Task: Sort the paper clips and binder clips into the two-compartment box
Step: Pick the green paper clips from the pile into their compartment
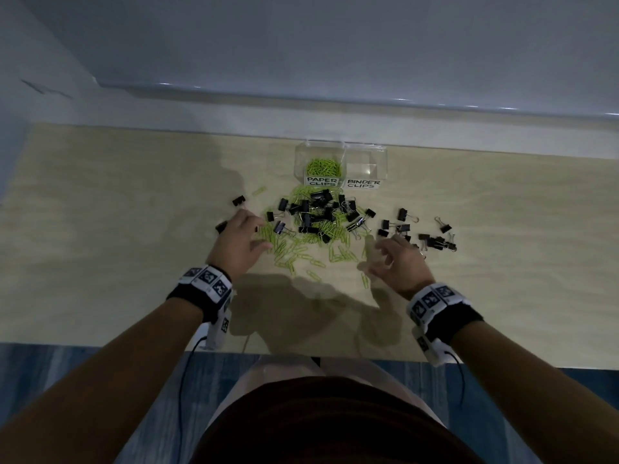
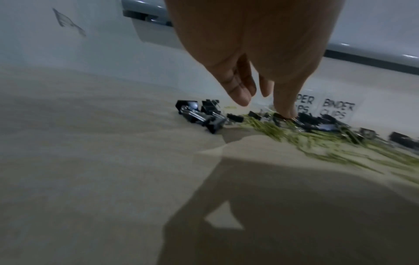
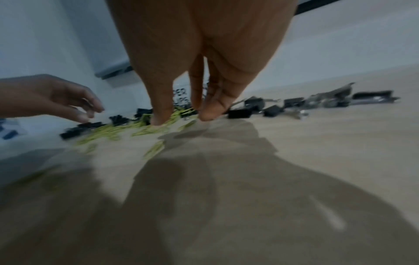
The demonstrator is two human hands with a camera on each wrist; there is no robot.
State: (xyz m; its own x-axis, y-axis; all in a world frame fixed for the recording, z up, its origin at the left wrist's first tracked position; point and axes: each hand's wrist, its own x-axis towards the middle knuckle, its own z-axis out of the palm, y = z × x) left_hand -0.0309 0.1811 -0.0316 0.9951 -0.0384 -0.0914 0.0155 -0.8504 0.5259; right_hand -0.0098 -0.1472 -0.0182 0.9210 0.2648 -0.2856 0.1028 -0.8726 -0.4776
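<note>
A clear two-compartment box (image 1: pixel 382 155) stands at the back of the table, labelled PAPER CLIPS on the left and BINDER CLIPS on the right. Green paper clips (image 1: pixel 323 167) lie in its left compartment; I see nothing in the right one. In front of it is a mixed pile of green paper clips (image 1: pixel 298 249) and black binder clips (image 1: pixel 311 212). My left hand (image 1: pixel 249 234) hovers over the pile's left edge with relaxed fingers (image 2: pixel 241 96), holding nothing. At the pile's near right edge, my right hand (image 1: pixel 382 254) points its fingertips (image 3: pixel 159 118) down at loose paper clips, holding nothing.
More binder clips (image 1: pixel 432 241) are scattered to the right of the pile, and two (image 1: pixel 238 200) lie to its left. The light wooden table (image 1: pixel 100 262) ends at a white wall ledge behind the box. Its front edge is close to my body.
</note>
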